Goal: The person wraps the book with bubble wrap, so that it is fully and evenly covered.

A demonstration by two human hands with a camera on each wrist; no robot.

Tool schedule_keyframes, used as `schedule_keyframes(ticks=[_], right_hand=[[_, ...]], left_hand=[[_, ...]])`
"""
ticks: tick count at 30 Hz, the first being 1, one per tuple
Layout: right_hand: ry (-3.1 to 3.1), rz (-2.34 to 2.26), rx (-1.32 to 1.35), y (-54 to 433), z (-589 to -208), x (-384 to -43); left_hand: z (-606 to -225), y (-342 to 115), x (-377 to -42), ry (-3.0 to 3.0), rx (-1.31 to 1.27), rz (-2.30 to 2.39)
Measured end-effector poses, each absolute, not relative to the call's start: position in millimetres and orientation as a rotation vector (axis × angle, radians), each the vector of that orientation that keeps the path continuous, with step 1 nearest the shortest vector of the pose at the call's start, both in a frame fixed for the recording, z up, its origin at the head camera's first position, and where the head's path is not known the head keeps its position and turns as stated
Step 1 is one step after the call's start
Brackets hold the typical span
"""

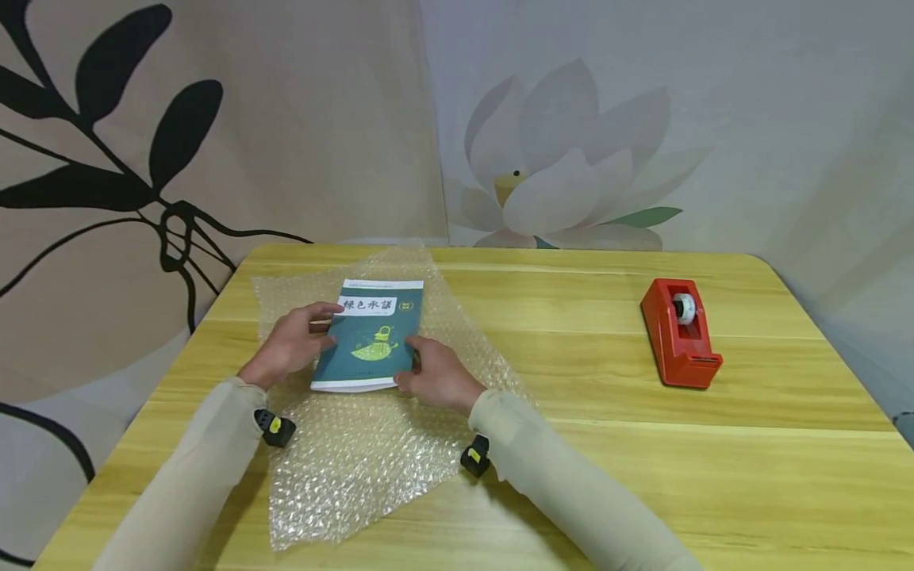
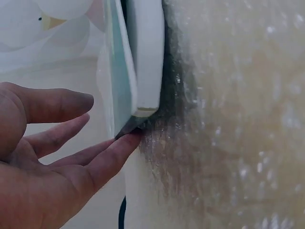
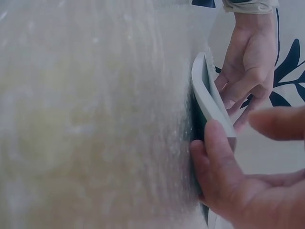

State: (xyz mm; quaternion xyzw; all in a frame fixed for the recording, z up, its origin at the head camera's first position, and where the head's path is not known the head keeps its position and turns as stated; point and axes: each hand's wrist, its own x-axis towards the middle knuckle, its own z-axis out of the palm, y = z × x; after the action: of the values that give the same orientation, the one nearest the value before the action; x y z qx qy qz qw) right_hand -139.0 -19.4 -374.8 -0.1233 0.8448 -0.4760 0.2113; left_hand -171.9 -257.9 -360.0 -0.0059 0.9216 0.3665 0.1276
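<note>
A teal paperback book (image 1: 371,337) with a yellow-green leaf drawing lies face up on a sheet of bubble wrap (image 1: 364,468). My left hand (image 1: 291,341) is at the book's left edge. In the left wrist view its fingertips (image 2: 132,137) touch the book's lower corner, while the thumb (image 2: 62,104) stands apart from the cover. At the lower right edge is my right hand (image 1: 439,373); in the right wrist view a fingertip (image 3: 215,131) rests against the page edges. The front cover stands slightly away from the pages.
A red tape dispenser (image 1: 681,337) holding a roll of tape stands on the right side of the wooden table (image 1: 571,476). Behind the table hangs a pale backdrop (image 1: 321,119) printed with leaves and a lotus.
</note>
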Motion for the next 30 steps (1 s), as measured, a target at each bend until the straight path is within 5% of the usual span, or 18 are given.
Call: schedule_keyframes(ticks=[30], right_hand=[[2.346, -1.371, -0.363, -11, -370, -134]], left_hand=[[-364, -281, -159, 2.595, 0.108, 1.032]])
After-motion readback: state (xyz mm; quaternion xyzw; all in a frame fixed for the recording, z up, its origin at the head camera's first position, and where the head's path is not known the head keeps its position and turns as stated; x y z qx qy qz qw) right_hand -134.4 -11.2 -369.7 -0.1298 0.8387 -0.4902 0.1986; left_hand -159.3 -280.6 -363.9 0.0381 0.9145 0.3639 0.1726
